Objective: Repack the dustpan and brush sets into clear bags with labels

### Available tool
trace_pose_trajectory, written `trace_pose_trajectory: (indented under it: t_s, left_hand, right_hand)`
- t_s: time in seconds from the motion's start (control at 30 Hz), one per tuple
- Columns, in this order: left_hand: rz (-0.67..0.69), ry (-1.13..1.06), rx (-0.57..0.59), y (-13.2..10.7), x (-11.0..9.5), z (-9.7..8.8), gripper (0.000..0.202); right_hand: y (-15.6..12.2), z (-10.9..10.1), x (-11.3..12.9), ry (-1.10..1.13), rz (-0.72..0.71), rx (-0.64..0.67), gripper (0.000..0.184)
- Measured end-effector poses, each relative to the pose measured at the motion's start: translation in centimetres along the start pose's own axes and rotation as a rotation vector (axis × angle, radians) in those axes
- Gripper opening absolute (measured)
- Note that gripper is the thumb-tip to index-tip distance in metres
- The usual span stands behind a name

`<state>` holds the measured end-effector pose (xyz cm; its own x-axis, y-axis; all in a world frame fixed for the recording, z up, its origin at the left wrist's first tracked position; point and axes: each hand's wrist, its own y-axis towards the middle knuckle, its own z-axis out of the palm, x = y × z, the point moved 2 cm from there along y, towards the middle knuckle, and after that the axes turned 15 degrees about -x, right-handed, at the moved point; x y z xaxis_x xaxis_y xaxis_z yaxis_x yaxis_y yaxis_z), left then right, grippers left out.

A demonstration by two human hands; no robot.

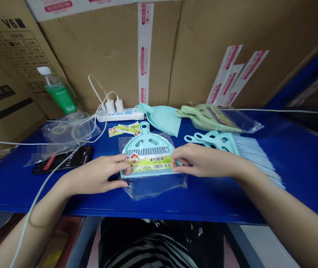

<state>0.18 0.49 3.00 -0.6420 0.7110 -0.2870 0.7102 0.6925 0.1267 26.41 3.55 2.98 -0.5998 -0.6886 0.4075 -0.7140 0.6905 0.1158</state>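
A light-blue dustpan with a small brush (148, 144) lies on the blue table (301, 167) inside a clear plastic bag (159, 186). A yellow-green paper label (150, 162) crosses its front. My left hand (100, 175) pinches the label's left end and the bag's edge, fingers closed. At the label's right end, my right hand (200, 160) pinches the label and the dustpan's side, fingers closed too.
Loose blue brushes (231, 143) lie to the right, a bare blue dustpan (161, 117) and bagged green dustpans (211, 117) behind. Spare labels (123, 129), a power strip (119, 113), a green bottle (56, 91), empty bags (69, 130) and a phone (63, 160) lie left. Cardboard boxes (203, 48) wall the back.
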Motion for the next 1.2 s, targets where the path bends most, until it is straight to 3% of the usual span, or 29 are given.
trace_pose_trajectory:
  t_s: [0.17,0.27,0.43,0.53,0.87,1.2]
  left_hand:
    - [0.020,-0.016,0.013,-0.06,0.05,-0.08,0.030]
    - [0.021,-0.030,0.018,-0.10,0.16,-0.09,0.032]
    - [0.047,-0.068,0.031,-0.15,0.13,-0.18,0.015]
    - [0.042,-0.082,0.041,-0.15,0.02,-0.27,0.021]
    - [0.020,-0.131,0.060,-0.19,0.12,-0.37,0.016]
    - [-0.025,-0.036,0.076,0.10,-0.34,-0.21,0.027]
  right_hand:
    - [-0.47,-0.12,-0.16,0.062,0.035,0.067,0.037]
    - [-0.50,-0.10,-0.10,0.048,0.051,0.109,0.036]
    - [-0.43,-0.18,0.10,0.045,0.104,0.166,0.041]
    - [-0.54,-0.24,0.13,0.059,0.104,0.169,0.044]
    - [-0.52,0.03,0.00,0.052,0.007,0.084,0.011]
    - [-0.31,0.07,-0.05,0.026,0.008,0.079,0.012]
